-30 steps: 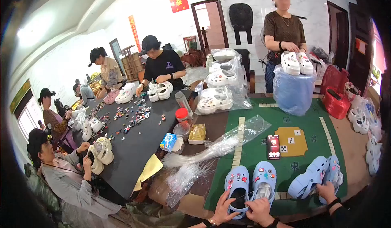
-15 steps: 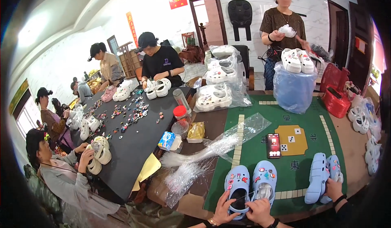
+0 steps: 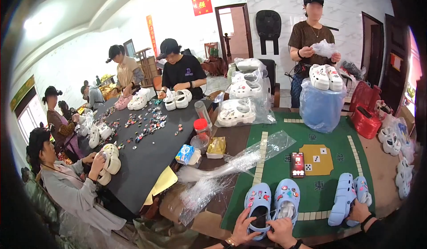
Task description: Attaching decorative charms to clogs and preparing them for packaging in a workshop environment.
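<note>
A pair of light blue clogs stands side by side at the front edge of the green mat, toes away from me, with colourful charms on top. My left hand [image 3: 241, 229] grips the heel of the left clog [image 3: 258, 196] from its left side. My right hand [image 3: 282, 232] is closed at the same heel, from the right. A thin clear strand seems to show between my fingers, too fine to make out well. The right clog [image 3: 287, 194] has white stuffing inside. To the right, another person's hand [image 3: 359, 211] holds a second blue clog pair [image 3: 342, 200].
A bundle of clear plastic strands [image 3: 231, 169] in a bag lies left of the mat [image 3: 249, 160]. A phone [image 3: 297, 165] rests beyond the clogs. Bagged white clogs [image 3: 238, 112] and a blue bucket [image 3: 321, 104] stand farther back. Several people work around the black table [image 3: 147, 157].
The view has shifted slightly. My hands stay at the left clog's heel. The person at the back now holds white wrapping with both hands. The neighbouring blue pair has tilted a little.
</note>
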Action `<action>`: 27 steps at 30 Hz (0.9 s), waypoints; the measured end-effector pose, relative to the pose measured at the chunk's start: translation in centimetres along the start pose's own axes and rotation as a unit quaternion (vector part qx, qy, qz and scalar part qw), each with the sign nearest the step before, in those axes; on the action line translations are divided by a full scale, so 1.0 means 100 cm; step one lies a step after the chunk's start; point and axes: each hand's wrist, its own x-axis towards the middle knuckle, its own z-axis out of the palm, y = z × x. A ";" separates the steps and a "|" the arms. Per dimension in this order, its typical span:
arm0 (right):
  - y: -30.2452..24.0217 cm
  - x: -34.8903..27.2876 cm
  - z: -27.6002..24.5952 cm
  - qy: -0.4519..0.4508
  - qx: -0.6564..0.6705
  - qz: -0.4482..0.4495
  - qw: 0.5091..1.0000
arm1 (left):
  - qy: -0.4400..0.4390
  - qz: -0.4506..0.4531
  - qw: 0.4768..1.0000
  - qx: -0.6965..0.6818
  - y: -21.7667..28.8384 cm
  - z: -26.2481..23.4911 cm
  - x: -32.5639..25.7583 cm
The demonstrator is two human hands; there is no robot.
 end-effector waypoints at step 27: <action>0.006 -0.002 0.007 0.016 -0.010 -0.013 1.000 | 0.016 0.003 1.000 -0.022 -0.001 0.003 -0.002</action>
